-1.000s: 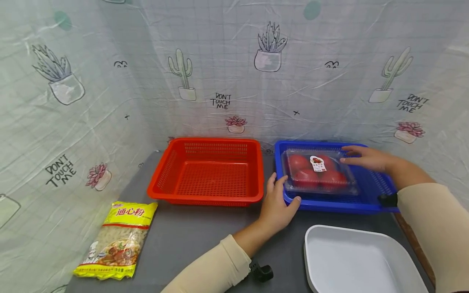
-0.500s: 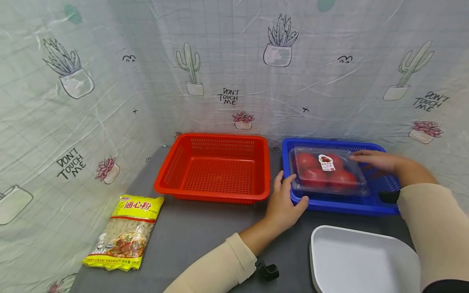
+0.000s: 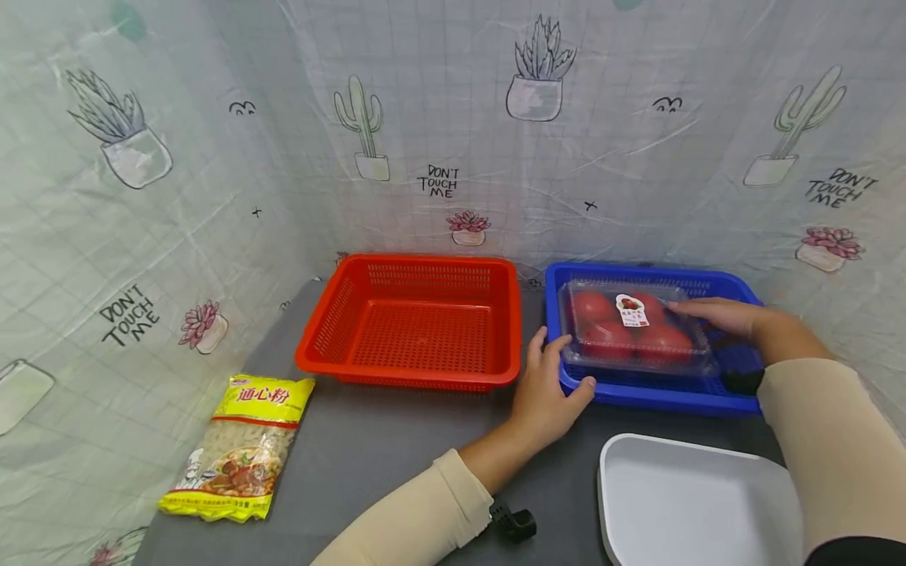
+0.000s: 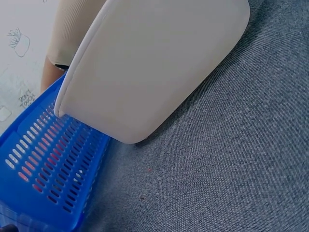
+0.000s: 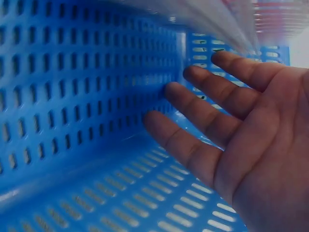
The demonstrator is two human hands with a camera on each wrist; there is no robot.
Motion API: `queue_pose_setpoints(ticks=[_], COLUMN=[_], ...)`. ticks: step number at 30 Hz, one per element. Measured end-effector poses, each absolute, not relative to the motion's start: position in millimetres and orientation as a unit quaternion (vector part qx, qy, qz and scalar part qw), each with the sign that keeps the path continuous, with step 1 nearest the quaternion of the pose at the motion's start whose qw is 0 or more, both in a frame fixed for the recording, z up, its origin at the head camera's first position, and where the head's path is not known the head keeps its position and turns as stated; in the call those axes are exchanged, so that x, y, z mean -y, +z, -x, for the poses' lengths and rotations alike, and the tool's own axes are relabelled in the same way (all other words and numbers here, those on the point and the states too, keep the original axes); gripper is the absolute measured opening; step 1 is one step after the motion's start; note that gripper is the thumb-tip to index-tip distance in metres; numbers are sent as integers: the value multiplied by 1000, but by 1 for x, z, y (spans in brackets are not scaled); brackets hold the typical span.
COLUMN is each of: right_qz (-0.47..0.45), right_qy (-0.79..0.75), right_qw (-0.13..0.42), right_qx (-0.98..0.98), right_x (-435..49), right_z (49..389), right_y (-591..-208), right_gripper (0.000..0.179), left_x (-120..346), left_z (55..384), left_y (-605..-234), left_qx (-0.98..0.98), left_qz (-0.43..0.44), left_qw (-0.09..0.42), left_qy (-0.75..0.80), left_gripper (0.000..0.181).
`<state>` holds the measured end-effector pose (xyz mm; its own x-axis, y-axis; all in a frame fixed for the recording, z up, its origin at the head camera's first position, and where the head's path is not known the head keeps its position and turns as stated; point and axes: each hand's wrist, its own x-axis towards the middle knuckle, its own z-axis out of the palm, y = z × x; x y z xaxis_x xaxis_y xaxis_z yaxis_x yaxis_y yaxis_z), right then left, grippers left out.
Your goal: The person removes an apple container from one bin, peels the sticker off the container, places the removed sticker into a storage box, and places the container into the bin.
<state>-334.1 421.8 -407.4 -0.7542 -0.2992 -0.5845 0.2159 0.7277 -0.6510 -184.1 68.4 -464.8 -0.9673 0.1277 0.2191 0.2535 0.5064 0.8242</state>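
Observation:
A clear plastic box of red tomatoes (image 3: 609, 339) with a white label lies in the blue basket (image 3: 658, 398), towards its left side. My left hand (image 3: 548, 393) is at the basket's front left corner, fingers spread along the left rim and thumb at the front. On the other side, my right hand (image 3: 722, 314) reaches into the basket by the box's right edge. In the right wrist view, the right fingers (image 5: 203, 116) are extended and apart inside the slotted blue walls, below the clear plastic. No left fingers show clearly in the left wrist view.
A red basket (image 3: 408, 376) stands left of the blue one. A yellow bag of pasta (image 3: 241, 448) lies at the left of the grey table (image 3: 396, 464). In front of the blue basket sits a white tray (image 3: 697, 495). A printed curtain (image 3: 439, 102) hangs behind.
My right hand has lowered from above the box's right edge to lie beside it in the basket. The left hand stays at the corner. The head view has shifted slightly.

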Motion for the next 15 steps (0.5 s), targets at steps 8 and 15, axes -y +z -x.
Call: queue_pose_setpoints(ticks=[8, 15], right_qz=[45, 44], right_qy=[-374, -392], right_qw=[334, 331], right_qx=[-864, -857], right_x=[-421, -427], right_z=[331, 330], right_y=[-412, -417], right_gripper=[103, 101], left_x=[-65, -68], left_z=[187, 186], left_y=[-466, -469], left_qx=[863, 858], left_qz=[115, 122], left_qw=[62, 62], left_qy=[-489, -495], left_gripper=[69, 70])
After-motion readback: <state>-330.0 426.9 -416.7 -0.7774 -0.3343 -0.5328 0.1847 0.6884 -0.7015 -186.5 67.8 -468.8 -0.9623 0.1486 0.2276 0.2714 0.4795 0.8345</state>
